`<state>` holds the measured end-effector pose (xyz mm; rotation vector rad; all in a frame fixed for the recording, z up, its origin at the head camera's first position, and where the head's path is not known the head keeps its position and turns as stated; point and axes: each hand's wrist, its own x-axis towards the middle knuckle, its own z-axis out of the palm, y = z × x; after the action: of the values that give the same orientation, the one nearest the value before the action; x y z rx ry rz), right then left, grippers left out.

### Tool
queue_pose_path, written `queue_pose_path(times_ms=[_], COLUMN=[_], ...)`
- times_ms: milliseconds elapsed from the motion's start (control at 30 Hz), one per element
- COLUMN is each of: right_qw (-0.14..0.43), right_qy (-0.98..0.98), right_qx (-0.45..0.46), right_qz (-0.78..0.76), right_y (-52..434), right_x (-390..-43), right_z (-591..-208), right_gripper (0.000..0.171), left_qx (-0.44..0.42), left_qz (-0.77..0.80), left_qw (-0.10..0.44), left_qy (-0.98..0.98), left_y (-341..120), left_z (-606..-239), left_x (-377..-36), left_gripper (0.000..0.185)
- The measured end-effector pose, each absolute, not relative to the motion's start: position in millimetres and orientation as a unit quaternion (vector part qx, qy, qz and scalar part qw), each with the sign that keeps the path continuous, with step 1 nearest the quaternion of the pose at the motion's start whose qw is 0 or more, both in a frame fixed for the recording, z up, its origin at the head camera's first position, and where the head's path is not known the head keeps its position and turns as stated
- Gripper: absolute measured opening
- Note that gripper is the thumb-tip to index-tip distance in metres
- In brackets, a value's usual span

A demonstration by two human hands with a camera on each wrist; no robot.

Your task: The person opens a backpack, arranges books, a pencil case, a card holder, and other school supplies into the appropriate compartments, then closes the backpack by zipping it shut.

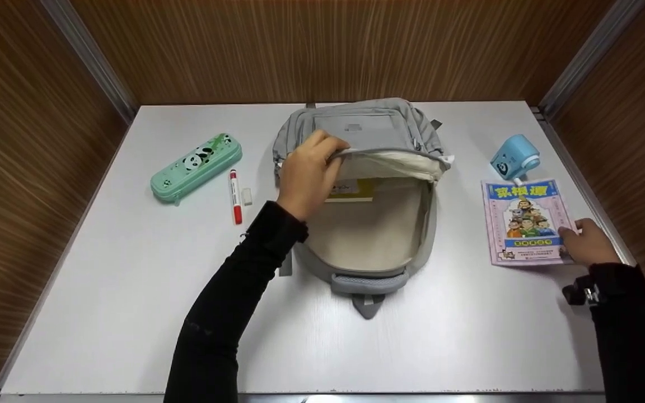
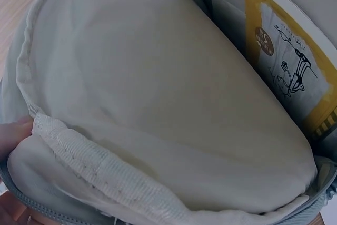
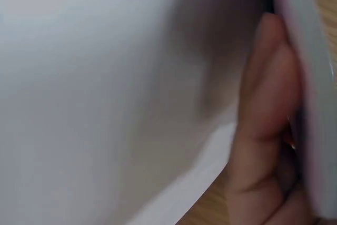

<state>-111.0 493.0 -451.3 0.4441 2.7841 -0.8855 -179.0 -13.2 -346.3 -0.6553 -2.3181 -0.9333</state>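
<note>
Left hand (image 1: 307,179) grips open backpack (image 1: 364,224) flap; right hand (image 1: 588,243) pinches comic book (image 1: 526,221) corner.

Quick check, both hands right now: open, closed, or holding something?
Left hand: grips the upper edge of the backpack opening, holding it open.
Right hand: pinches the corner of the comic booklet on the table.

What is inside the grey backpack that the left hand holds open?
Inside the grey backpack a yellow book stands against the back wall, beside cream lining. The left hand and the raised flap cover the upper part, so anything there is hidden.
</note>
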Motion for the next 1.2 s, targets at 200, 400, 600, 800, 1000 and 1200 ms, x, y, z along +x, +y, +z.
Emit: queue_pose_path(times_ms=[200, 400, 600, 800, 1000, 1200], right_qw=[0.020, 0.049, 0.136, 0.218, 0.252, 0.235], right_qy=[0.904, 0.861, 0.865, 0.834, 0.760, 0.703], right_qx=[0.124, 0.079, 0.038, -0.002, -0.016, 0.037], right_qz=[-0.409, -0.499, -0.481, -0.506, -0.599, -0.670], right_y=[456.1, 430.6, 405.5, 368.6, 321.2, 280.1], right_x=[-101.2, -86.0, -77.9, -83.9, -111.9, -144.5], right_z=[-429.1, -404.0, -392.3, -392.7, -398.9, -405.0], right_gripper=[0.046, 0.019, 0.027, 0.037, 0.024, 0.017], left_qx=[-0.235, -0.230, -0.225, -0.219, -0.221, -0.231], left_qz=[-0.356, -0.363, -0.367, -0.362, -0.362, -0.348], left_qw=[0.279, 0.282, 0.283, 0.286, 0.287, 0.284], left_qy=[-0.860, -0.858, -0.857, -0.860, -0.859, -0.863], left_y=[-13.0, -13.1, -12.1, -10.2, -9.9, -9.2], left_z=[-345.8, -344.0, -342.6, -340.8, -340.7, -340.8], left_x=[-179.6, -179.9, -180.4, -180.5, -179.1, -176.2], left_gripper=[0.011, 0.012, 0.012, 0.013, 0.012, 0.013])
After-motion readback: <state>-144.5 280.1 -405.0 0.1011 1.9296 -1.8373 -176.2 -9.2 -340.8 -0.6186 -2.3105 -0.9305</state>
